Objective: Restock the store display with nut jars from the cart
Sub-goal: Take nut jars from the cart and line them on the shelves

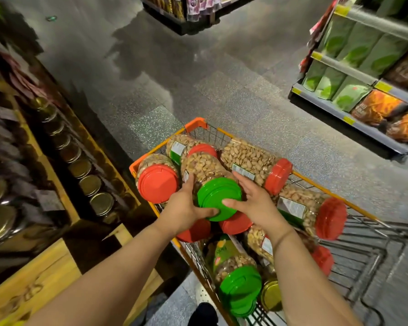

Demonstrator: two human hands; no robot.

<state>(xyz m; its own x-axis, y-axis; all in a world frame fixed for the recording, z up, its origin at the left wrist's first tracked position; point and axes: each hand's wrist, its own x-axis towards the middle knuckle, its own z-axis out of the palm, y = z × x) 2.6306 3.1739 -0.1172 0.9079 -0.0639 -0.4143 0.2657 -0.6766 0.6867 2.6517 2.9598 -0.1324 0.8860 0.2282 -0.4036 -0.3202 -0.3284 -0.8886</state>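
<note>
Both hands clasp one nut jar atop the pile in the cart: left hand and right hand flank its green lid, which faces near, body pointing far. The display waits at left.

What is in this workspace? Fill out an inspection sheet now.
Surface: wire cart with orange rim, on speckled floor.
Job's things: nut jars lying on their sides in the cart, red lids and green lids; one green-lid jar on top.
Clutter: nothing seen.
Grip: left hand and right hand hold the green-lid jar from both sides.
Cables: nothing seen.
Surroundings: wooden display with gold-lid jars at left; shelf of green bags at right.
</note>
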